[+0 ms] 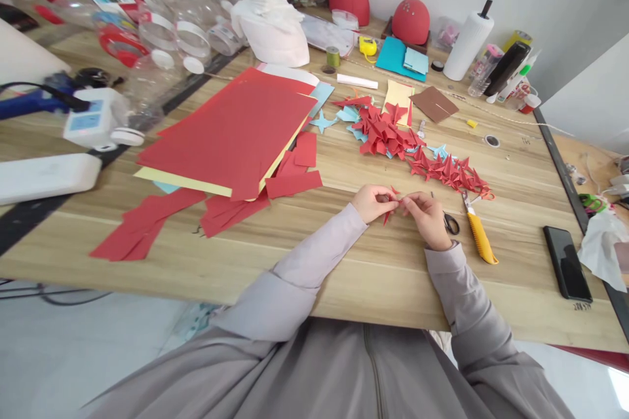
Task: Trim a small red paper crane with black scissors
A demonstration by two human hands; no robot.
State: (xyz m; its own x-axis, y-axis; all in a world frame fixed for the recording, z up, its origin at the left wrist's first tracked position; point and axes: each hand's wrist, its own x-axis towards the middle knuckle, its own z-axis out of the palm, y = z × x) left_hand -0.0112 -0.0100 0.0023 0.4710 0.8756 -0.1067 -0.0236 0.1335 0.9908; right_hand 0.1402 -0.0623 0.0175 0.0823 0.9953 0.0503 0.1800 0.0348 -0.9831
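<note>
Between my two hands, above the table's front half, is a small folded piece of red paper. My left hand pinches it from one side, fingertips together. From the other side my right hand is closed at the same piece, thumb and forefinger nearly meeting the left fingertips; most of the paper is hidden by the fingers. Just beyond lies a heap of folded red paper stars, with a second row of red stars to its right. Black-handled scissors and a yellow-handled cutter rest beside my right hand.
Large red paper sheets and cut red strips cover the left. Plastic bottles crowd the back left. A black phone lies at the right. A white bottle and red pincushion-like domes stand at the back.
</note>
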